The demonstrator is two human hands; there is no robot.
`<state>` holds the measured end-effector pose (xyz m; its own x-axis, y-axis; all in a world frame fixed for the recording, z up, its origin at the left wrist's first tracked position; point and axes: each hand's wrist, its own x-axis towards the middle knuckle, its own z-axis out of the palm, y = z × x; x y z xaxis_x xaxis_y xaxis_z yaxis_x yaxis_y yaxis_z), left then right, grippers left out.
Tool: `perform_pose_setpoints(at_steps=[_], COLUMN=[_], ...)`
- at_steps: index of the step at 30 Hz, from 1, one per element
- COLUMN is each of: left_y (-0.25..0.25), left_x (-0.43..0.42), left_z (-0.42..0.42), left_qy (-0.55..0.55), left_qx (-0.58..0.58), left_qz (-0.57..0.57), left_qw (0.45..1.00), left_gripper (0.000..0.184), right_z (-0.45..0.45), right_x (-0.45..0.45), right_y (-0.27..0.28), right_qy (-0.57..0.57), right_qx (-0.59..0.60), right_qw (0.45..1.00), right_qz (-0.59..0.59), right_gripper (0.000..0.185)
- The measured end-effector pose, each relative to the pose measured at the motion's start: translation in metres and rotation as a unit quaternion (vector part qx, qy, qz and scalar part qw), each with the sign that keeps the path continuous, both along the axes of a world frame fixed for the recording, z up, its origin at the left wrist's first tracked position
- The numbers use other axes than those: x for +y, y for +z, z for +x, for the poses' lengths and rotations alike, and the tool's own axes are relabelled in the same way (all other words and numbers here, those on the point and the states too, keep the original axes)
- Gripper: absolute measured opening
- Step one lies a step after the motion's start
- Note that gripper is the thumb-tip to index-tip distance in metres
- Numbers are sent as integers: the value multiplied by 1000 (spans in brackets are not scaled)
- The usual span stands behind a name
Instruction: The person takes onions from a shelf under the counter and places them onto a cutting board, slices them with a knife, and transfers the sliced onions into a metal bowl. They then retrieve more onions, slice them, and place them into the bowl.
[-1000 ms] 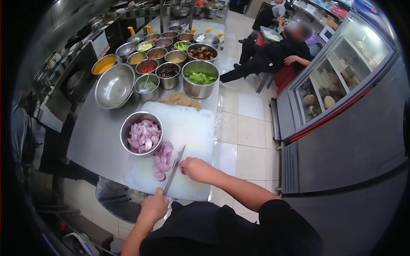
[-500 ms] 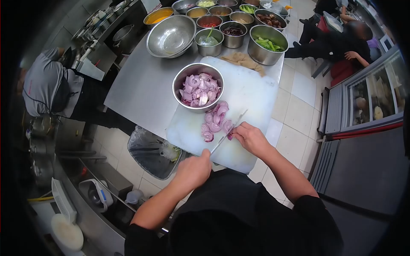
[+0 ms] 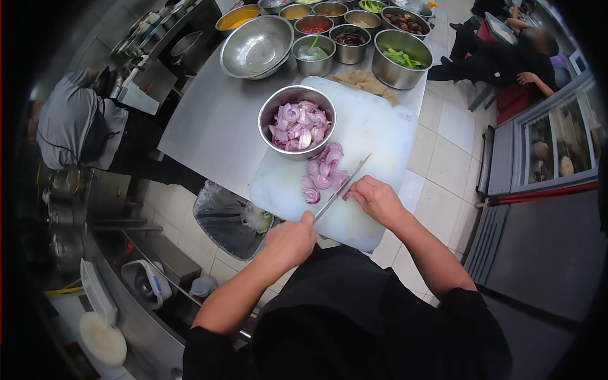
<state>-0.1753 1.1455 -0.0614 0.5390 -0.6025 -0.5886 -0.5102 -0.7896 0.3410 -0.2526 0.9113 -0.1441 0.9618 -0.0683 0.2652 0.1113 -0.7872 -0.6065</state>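
Note:
My left hand is closed around the handle of a knife, whose blade slants up and right over the white cutting board. Between the fingertips of my right hand is a small piece of red onion, just right of the blade. Sliced red onion lies in a loose pile on the blade's other side. Behind that pile, a steel bowl filled with cut red onion stands at the board's left edge.
Several steel containers line the table's back, including one with green vegetables, beside a large metal basin. A brown cloth lies at the board's far edge. A lined bin stands below left. One person is left, others back right.
My right fingers have drawn slightly right, away from the blade, with the onion piece showing between them. The whole view has shifted a little.

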Motion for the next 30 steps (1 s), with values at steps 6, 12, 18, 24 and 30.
perform_pose_setpoints(at_steps=[6, 12, 18, 24, 30], left_y=[-15, 2, -12, -1, -21], left_x=[-5, 6, 3, 13, -5], left_z=[-4, -14, -6, -19, 6], left_qy=[9, 16, 17, 42, 25], left_qx=[7, 22, 24, 17, 6], left_qz=[-25, 7, -36, -14, -38], left_qw=[1000, 1000, 999, 999, 999], left_gripper=[26, 27, 26, 27, 26], right_z=[-1, -2, 0, -3, 1], right_x=[-1, 0, 0, 2, 3], right_y=[-4, -6, -4, -6, -13], right_qy=[5, -3, -5, -10, -9], right_qx=[-9, -23, -16, -21, -34], right_qw=[1000, 1000, 1000, 1000, 999], right_qz=[-5, -3, -1, 7, -21], right_gripper=[11, 11, 11, 11, 7])
